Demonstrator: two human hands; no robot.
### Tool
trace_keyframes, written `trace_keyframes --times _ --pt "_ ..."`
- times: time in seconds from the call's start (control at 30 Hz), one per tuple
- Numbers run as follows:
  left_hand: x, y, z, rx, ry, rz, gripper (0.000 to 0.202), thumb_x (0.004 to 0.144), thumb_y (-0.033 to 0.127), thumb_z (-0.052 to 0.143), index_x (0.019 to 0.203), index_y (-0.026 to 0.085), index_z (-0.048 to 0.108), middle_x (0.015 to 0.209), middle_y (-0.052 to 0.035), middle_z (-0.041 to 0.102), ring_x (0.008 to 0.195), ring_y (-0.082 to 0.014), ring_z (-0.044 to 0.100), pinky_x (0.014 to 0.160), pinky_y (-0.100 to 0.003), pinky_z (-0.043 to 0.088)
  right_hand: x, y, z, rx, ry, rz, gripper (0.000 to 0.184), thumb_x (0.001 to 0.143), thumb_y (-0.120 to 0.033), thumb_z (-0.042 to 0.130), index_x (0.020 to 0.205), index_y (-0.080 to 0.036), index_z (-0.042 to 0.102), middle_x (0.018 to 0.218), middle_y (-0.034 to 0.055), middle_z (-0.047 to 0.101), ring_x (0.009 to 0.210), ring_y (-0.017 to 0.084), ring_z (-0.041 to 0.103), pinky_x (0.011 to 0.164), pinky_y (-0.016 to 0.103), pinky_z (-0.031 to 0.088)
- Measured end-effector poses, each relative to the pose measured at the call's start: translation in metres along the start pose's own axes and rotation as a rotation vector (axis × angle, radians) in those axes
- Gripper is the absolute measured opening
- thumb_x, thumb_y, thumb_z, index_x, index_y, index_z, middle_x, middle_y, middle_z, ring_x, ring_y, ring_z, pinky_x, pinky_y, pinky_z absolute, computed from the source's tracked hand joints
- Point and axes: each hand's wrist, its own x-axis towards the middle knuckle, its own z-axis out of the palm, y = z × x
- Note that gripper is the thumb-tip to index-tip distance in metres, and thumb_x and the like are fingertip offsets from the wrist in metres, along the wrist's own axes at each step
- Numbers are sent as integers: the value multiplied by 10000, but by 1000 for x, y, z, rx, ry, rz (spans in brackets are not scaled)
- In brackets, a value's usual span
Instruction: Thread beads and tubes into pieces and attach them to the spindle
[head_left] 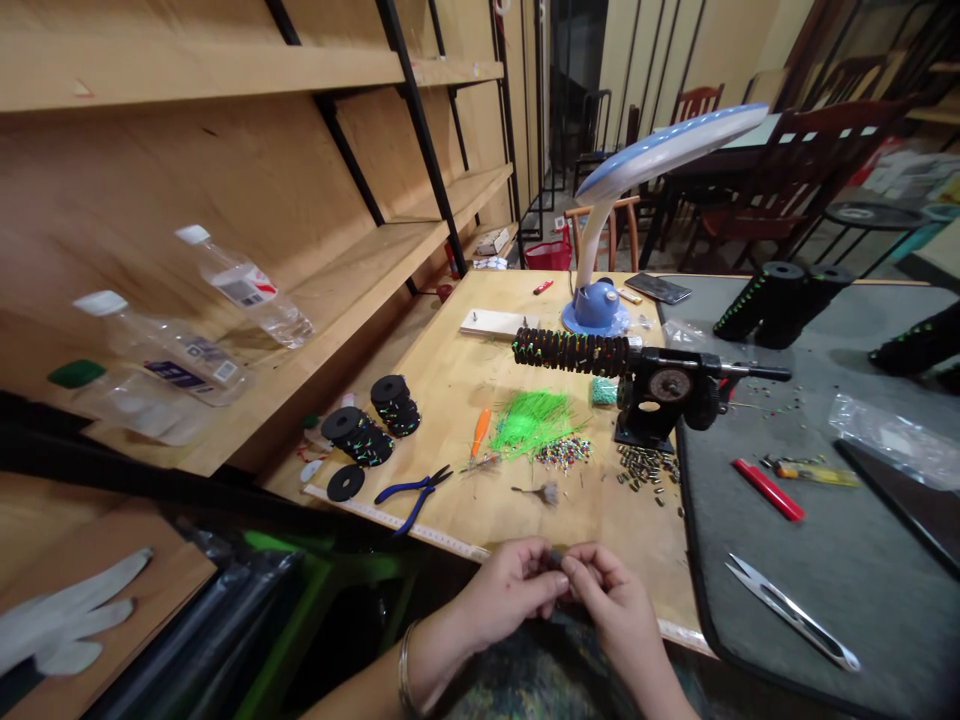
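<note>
At the table's front edge, my left hand (516,583) and my right hand (604,590) meet with fingertips pinched together. Between them shows a bit of a small dark piece (555,559); the fingers cover most of it, so its kind is unclear. Just beyond lies a small grey feathery tuft (546,493). Bright green strands (531,420) are spread behind that, beside a heap of multicoloured beads (564,453). An orange-handled tool (481,432) rests left of the strands. Blue-handled pliers (417,491) lie open to the left of my hands.
A black clamp-like device (664,390) holds a row of black discs (574,350). Small metal pieces (649,470) lie below it. Stacked black foam spools (358,436) stand left. Thread snips (792,612) and a red stick (768,490) lie on the grey mat (739,560). A lamp (592,305) stands behind.
</note>
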Motion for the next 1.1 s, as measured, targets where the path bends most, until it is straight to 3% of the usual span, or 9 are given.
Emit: trace_keyframes --times 0.23,0.47,0.57,0.8,0.97,1.1 --pt "1 -5 -1 57 119 97 367 748 489 676 746 165 504 553 63 482 438 -56 412 455 -200 296 -1 -7 3 20 54 -48 452 596 -595 761 635 -164 630 559 -8 596 523 150 565 521 254 482" --pt "3 -12 -4 2 146 79 369 746 487 672 746 173 479 537 84 424 448 -52 344 449 -196 267 1 -6 2 -23 89 -40 469 588 -610 756 657 -159 649 545 -20 569 476 123 499 461 224 420" --pt "4 -12 -4 -7 155 69 363 748 482 669 755 173 480 531 82 429 454 -54 336 447 -196 256 0 -5 -1 -61 88 -67 468 648 -622 706 707 -158 677 615 9 611 541 151 534 485 229 429" --pt "5 -11 -5 -32 192 59 309 766 433 647 757 171 485 555 75 436 456 -56 331 437 -195 235 -4 5 -10 -310 138 -229 431 834 -562 539 677 -176 648 575 -12 555 545 153 517 535 230 430" --pt "1 -10 -5 184 260 187 169 812 301 601 766 160 521 664 25 506 581 -95 461 545 -205 365 -10 9 -9 -409 113 -320 365 882 -475 519 711 -178 645 637 7 600 608 161 573 559 202 443" --pt "-2 -11 -6 440 320 282 115 831 247 563 761 158 545 653 18 525 564 -101 472 540 -208 369 -13 9 -8 -445 159 -383 348 891 -459 521 733 -179 655 663 17 623 636 163 593 577 192 453"
